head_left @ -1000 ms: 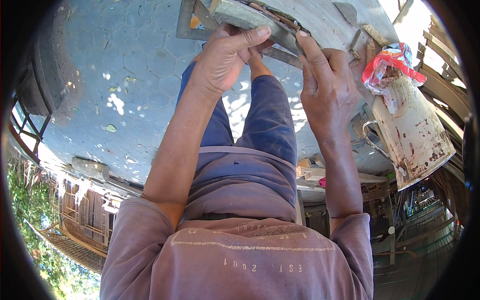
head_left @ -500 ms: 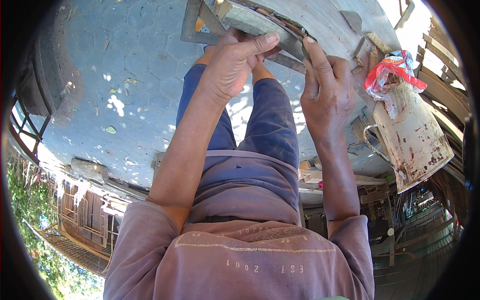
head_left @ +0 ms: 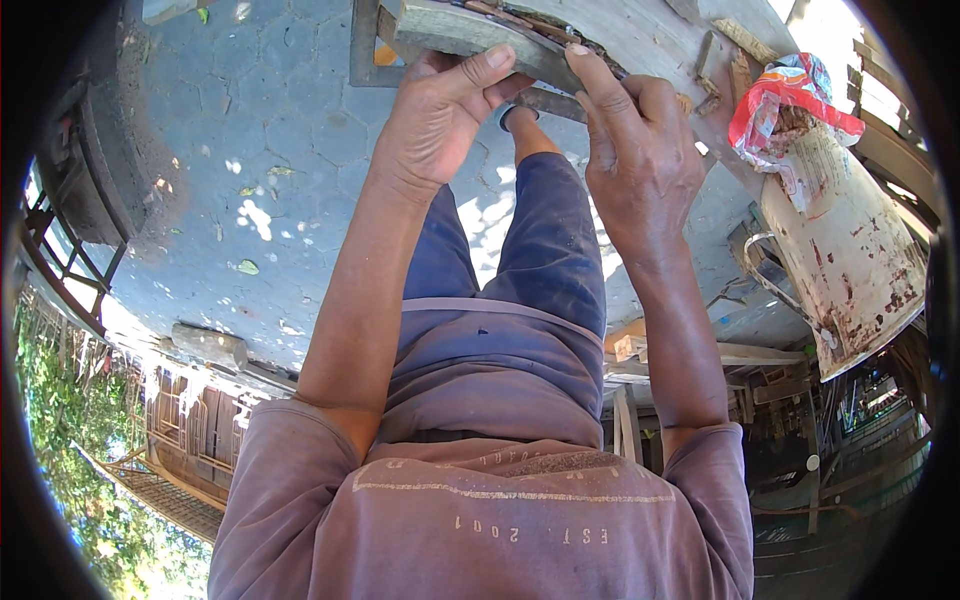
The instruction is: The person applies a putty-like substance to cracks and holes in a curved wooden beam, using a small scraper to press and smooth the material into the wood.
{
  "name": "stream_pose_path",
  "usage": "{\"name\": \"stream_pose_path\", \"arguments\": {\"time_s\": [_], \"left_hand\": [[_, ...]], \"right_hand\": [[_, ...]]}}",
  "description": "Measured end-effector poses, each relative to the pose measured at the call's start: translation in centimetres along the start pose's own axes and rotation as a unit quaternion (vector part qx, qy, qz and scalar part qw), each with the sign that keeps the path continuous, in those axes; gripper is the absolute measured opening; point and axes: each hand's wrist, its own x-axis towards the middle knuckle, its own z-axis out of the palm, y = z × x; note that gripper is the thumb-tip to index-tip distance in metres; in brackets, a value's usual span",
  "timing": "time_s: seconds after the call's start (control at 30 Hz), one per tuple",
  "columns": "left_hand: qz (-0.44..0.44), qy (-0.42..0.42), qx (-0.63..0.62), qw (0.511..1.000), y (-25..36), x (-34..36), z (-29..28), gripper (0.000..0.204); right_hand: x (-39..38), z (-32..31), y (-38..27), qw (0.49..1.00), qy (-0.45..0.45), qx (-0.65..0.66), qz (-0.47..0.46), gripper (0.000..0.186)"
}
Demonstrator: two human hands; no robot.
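Observation:
At the top of the view, a weathered grey wooden piece [head_left: 455, 32] lies slantwise between my two hands. My left hand [head_left: 432, 130] grips it from below, its thumb along the near face and the other fingers hidden behind. My right hand [head_left: 645, 150] is closed at the right end, the index finger on the upper edge and the thumb below. Thin brown strips [head_left: 515, 15] run along the far side of the wood; whether my right fingertips also pinch one, I cannot tell.
A flat dark frame-like piece [head_left: 364, 50] sits beyond my left hand. To the right stands a rust-stained pale bucket [head_left: 845, 255] with a red-and-white plastic bag [head_left: 785, 105] at its top. Wood scraps [head_left: 708, 70] lie on the grey surface. Paving [head_left: 270, 130] spreads below.
Both hands and the wooden piece sit slightly higher and further left in the picture, while the bucket appears further right. The grip looks the same.

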Motion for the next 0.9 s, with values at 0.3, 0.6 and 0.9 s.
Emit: {"name": "stream_pose_path", "arguments": {"time_s": [0.3,0.6,0.9], "left_hand": [[0.012,0.039,-0.032,0.999,-0.7,-0.2,1.1,0.041],[0.001,0.039,-0.036,0.999,-0.6,-0.1,0.4,0.039],[-0.003,0.047,-0.031,0.998,-0.7,-0.2,0.1,0.043]], "right_hand": [[0.1,0.6,-0.5,0.994,0.031,0.073,0.069,0.043],[1.1,-1.5,-0.8,0.984,-0.071,0.141,0.085,0.038],[0.6,-3.8,-1.4,0.943,-0.150,0.238,0.177,0.033]]}}
